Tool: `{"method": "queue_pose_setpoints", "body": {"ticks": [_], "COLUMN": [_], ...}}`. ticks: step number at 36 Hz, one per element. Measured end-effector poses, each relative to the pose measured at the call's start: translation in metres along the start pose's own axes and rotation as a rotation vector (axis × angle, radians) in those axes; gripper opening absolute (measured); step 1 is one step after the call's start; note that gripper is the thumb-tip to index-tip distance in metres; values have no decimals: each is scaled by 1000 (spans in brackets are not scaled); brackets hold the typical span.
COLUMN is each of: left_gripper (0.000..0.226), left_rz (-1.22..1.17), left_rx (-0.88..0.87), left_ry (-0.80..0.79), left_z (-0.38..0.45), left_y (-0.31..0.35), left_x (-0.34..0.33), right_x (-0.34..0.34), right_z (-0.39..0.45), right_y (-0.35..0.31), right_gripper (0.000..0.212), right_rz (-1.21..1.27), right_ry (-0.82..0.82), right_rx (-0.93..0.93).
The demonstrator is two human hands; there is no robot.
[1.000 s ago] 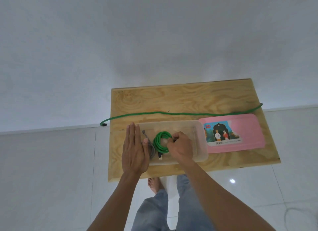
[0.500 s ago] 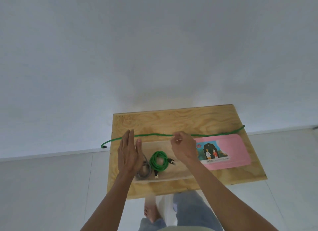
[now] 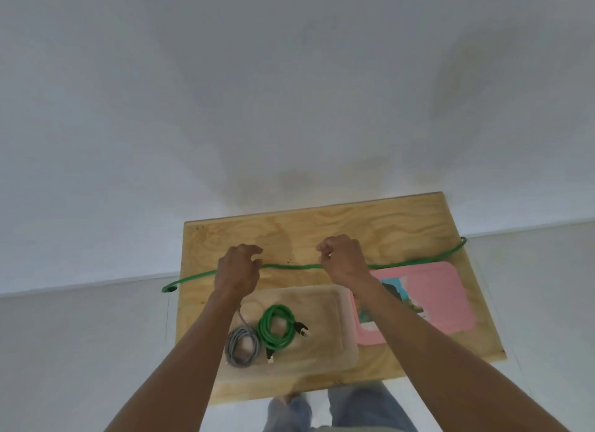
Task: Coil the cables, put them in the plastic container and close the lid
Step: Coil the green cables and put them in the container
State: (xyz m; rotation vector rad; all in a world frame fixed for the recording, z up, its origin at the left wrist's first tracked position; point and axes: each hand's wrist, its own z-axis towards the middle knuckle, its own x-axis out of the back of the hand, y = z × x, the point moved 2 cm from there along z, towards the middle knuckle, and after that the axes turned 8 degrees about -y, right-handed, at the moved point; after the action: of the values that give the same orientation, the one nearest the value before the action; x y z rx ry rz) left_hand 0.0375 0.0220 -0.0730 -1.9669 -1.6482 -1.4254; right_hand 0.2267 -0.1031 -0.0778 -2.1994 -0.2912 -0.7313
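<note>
Green long cable (image 3: 289,266) spans between both hands' grips, right hand (image 3: 343,259) closed.

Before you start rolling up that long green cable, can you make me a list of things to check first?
1. Right hand on the long cable: ok, fist closed over it.
2. Left hand gripping it too: cannot tell, fingers look loose.
3. Cable free of snags: ok on the board; both ends hang past the edges.
4. Room in the container: ok, the grey coil and green coil fill only the left part.
5. Lid handy: ok, beside the container, still off.
</note>
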Motion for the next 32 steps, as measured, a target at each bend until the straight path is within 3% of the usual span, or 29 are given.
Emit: {"method": "queue_pose_setpoints", "body": {"ticks": [4, 7, 12, 19, 24, 26, 32], "left_gripper": [31, 29, 15, 15, 7, 4, 8], "left_rz": [51, 214, 342, 222, -26, -117, -296], "left_rx": [114, 113, 104, 64, 40, -22, -219], "left_ry": [-139, -215, -219, -196, -154, -102, 84], "left_z": [23, 35, 48, 51, 40, 30, -17], "left_y": [2, 9, 15, 15, 13, 17, 17], "left_x": [-8, -16, -26, -15, 21, 39, 93], "right_x": [-2, -6, -12, -8, 17, 31, 75], "right_z": [26, 41, 48, 45, 35, 29, 1], "right_y": [14, 19, 22, 11, -22, -42, -102], "right_gripper": [27, 26, 29, 43, 31, 16, 8], "right_rz": [-95, -206, -310, -449, -440, -440, -315], "right_ry": [-169, -260, -316, -319, -164, -80, 87], "right_rx": [-48, -25, -8, 94, 155, 181, 262]}}
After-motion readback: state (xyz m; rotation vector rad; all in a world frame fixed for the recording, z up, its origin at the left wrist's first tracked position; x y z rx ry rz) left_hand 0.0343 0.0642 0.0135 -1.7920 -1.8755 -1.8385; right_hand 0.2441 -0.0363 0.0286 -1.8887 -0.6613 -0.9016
